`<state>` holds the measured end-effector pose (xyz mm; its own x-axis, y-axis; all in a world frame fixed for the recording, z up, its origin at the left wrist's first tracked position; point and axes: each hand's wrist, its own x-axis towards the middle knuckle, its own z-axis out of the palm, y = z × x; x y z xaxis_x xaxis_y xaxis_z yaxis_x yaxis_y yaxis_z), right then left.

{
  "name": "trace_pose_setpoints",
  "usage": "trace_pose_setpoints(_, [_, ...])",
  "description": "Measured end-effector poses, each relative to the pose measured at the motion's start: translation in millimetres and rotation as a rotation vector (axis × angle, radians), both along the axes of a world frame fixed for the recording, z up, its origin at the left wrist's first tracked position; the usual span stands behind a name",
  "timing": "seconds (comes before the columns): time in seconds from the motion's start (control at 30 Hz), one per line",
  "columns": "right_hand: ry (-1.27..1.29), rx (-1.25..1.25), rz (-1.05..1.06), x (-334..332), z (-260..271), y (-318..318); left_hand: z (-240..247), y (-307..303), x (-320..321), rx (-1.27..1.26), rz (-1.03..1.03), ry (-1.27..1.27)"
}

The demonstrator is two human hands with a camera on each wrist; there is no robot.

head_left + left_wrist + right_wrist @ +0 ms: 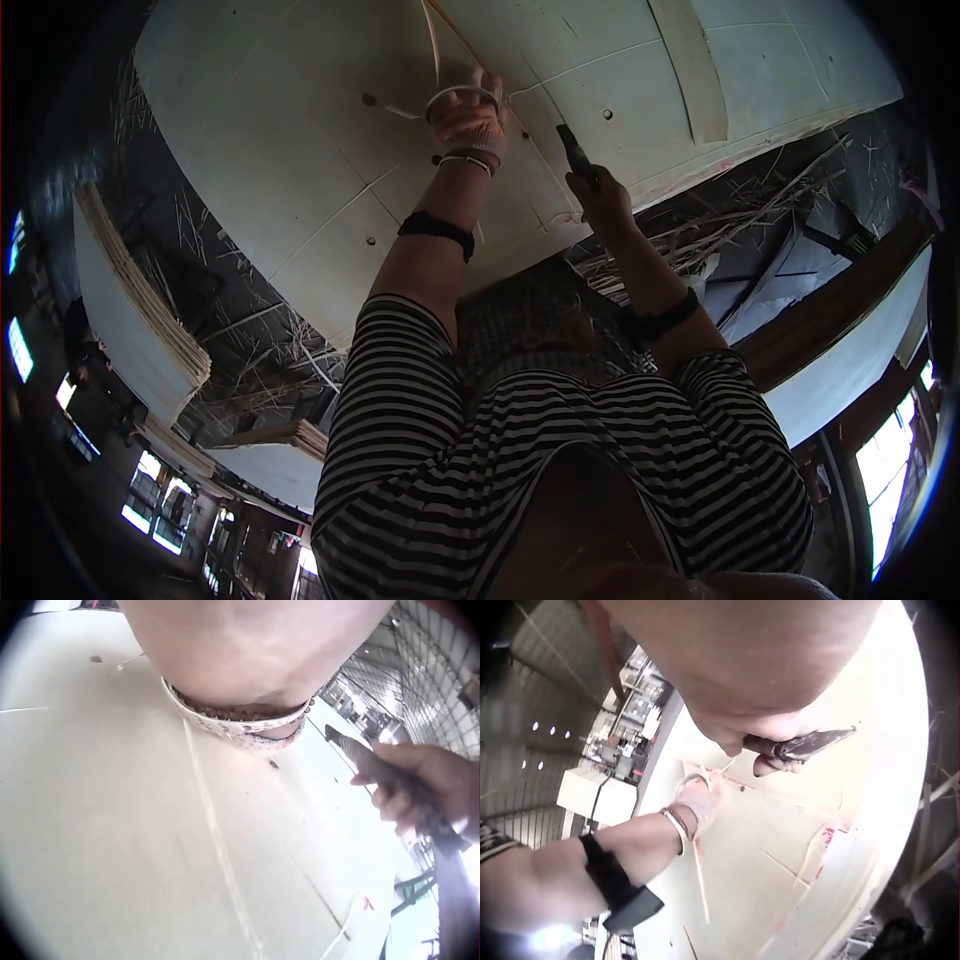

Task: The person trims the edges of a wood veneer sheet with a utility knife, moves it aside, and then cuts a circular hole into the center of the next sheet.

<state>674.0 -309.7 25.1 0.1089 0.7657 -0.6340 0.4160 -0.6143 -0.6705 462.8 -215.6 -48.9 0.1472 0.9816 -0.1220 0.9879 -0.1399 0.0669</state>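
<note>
My left hand [470, 122], in a pale knit glove, lies on a large pale wood sheet [300, 130] with a thin pale ring-shaped band [462, 90] around it. Narrow strips run beyond that hand over the sheet. Its fingertips are hidden in the left wrist view, and I cannot tell whether they pinch anything. My right hand [606, 200] is bare and grips a dark knife [574, 150] over the sheet's near right part. In the right wrist view the pointed blade [821, 741] sticks out past the fingers.
A flat wood strip [690, 70] lies on the sheet's right part, near small holes and fine lines. Stacks of thin sheets [140, 310] stand at the left. Loose wood scraps [700, 235] litter the ground beside the near edge.
</note>
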Motion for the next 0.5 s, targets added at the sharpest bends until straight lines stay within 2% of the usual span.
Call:
trace_pose_setpoints(0.03, [0.01, 0.056, 0.004, -2, 7, 7, -41, -6, -1, 0.264, -0.072, 0.616])
trace_pose_setpoints(0.07, [0.124, -0.068, -0.116, -2, 7, 16, -64, -10, -2, 0.532, -0.148, 1.231])
trace_pose_setpoints(0.1, [0.125, -0.07, -0.121, -3, 9, 23, -40, -11, 2, 0.532, -0.154, 1.232])
trace_pose_setpoints(0.17, [0.371, -0.269, -0.41, -6, 12, 29, 19, -24, 8, -0.043, -0.133, 0.002])
trace_pose_setpoints(0.23, [0.351, -0.242, -0.353, -17, 6, 20, 61, -36, 20, -0.147, -0.219, 0.053])
trace_pose_setpoints(0.3, [0.338, -0.211, -0.24, -25, -6, 7, 69, -43, 21, -0.246, -0.303, 0.103])
trace_pose_setpoints(0.37, [0.319, -0.118, -0.169, -39, -17, -3, 62, -52, 16, -0.332, -0.047, -0.519])
trace_pose_setpoints(0.4, [0.3, -0.021, -0.098, -45, -19, -3, 58, -54, 17, -0.335, -0.051, -0.518])
trace_pose_setpoints(0.43, [0.302, -0.164, -0.055, -46, -20, -3, 53, -57, 17, -0.294, 0.0, -0.385])
trace_pose_setpoints(0.47, [0.305, -0.169, -0.058, -51, -24, -4, 56, -57, 17, -0.253, 0.052, -0.249])
trace_pose_setpoints(0.5, [0.28, -0.074, -0.027, -57, -30, -1, 58, -57, 16, -0.255, 0.051, -0.246])
